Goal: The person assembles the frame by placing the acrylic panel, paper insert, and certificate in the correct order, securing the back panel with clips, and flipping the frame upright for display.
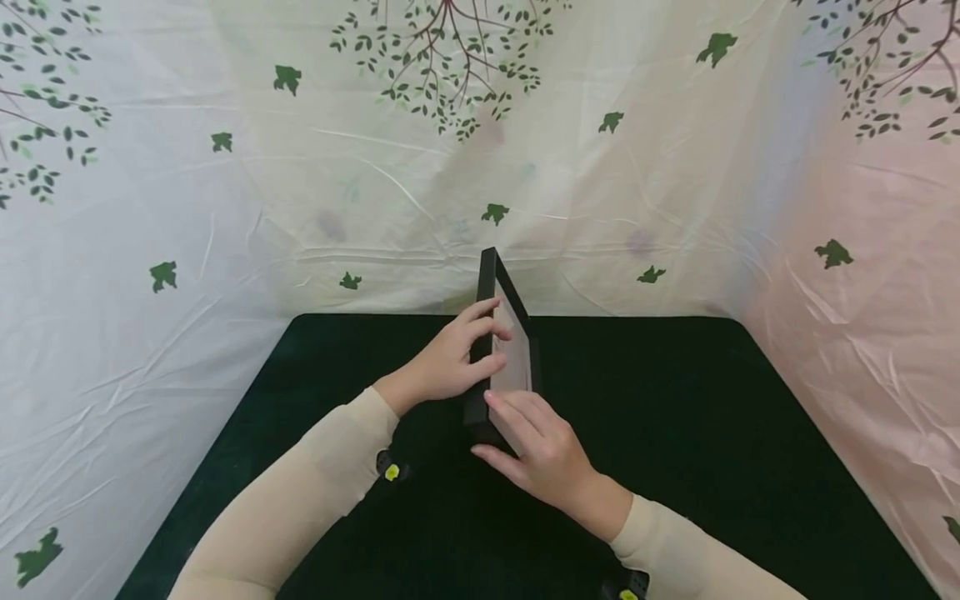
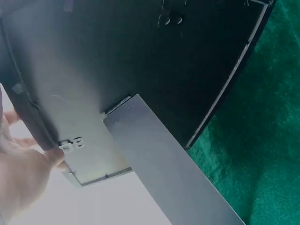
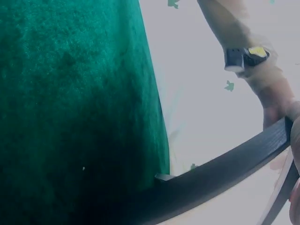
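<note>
A black picture frame stands tilted on edge over the middle of the table, its pale front turned to the right. My left hand grips its top side bar, with fingertips reaching over onto the front. Nearer to me, my right hand pinches the near corner, thumb below and fingers across the front. In the left wrist view the dark back panel shows, with a small metal hanger and a folding stand leg sticking out. The right wrist view shows the frame's side bar.
Dark green cloth covers the table. Pale curtains printed with leaves and branches hang behind it and on both sides. A small black device with a yellow mark sits at my left wrist.
</note>
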A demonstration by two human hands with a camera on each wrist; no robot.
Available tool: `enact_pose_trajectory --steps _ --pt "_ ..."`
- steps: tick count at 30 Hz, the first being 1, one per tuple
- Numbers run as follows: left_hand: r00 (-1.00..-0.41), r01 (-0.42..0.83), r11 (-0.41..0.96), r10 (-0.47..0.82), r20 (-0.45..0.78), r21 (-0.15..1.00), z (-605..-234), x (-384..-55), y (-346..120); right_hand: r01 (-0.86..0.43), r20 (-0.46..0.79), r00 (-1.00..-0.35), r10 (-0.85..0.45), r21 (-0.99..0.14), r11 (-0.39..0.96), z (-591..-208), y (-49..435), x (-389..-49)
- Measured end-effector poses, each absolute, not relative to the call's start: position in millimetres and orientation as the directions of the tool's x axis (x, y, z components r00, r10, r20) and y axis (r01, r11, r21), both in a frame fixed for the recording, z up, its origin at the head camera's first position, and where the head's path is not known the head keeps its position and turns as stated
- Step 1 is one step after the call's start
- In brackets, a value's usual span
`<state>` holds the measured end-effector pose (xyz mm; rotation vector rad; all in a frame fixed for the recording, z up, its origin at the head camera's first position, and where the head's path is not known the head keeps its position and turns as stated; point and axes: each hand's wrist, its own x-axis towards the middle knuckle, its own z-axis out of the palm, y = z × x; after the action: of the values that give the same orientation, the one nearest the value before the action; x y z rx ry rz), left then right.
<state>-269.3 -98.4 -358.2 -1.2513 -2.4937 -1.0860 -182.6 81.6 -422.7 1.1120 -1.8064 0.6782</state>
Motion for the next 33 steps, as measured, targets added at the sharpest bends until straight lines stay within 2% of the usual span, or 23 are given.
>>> enact_pose_trajectory --steps 5,9,12,15,18,22,26,33 --pt "-0.721 0.673 0.456 0.579 0.380 0.583 -356 -237 -110 -0.907 0.853 -0.269 -0.447 -0.068 0.416 -424 95 -189" --pt "-0.770 0.623 0.496 0.524 0.364 0.605 -357 -199 -116 -0.892 0.825 -0.341 -0.451 -0.133 0.431 -420 119 -209" --pt "-0.759 0.647 0.536 0.518 0.394 0.542 -362 -179 -115 -0.865 0.788 -0.379 -0.485 -0.116 0.488 -407 136 -234" --pt "-0.702 0.711 0.556 0.539 0.465 0.430 -368 -172 -110 -0.847 0.719 -0.390 -0.575 -0.036 0.530 -391 144 -264" --pt "-0.653 0.753 0.546 0.555 0.515 0.366 -373 -171 -104 -0.847 0.632 -0.370 -0.681 0.071 0.526 -379 144 -290" --pt "-0.642 0.766 0.511 0.571 0.512 0.390 -378 -173 -100 -0.854 0.548 -0.323 -0.771 0.183 0.488 -375 136 -312" --pt "-0.632 0.774 0.482 0.573 0.521 0.410 -380 -174 -99 -0.857 0.545 -0.269 -0.794 0.241 0.455 -376 126 -321" --pt "-0.608 0.792 0.476 0.571 0.551 0.382 -381 -174 -101 -0.845 0.575 -0.191 -0.796 0.316 0.431 -377 113 -328"
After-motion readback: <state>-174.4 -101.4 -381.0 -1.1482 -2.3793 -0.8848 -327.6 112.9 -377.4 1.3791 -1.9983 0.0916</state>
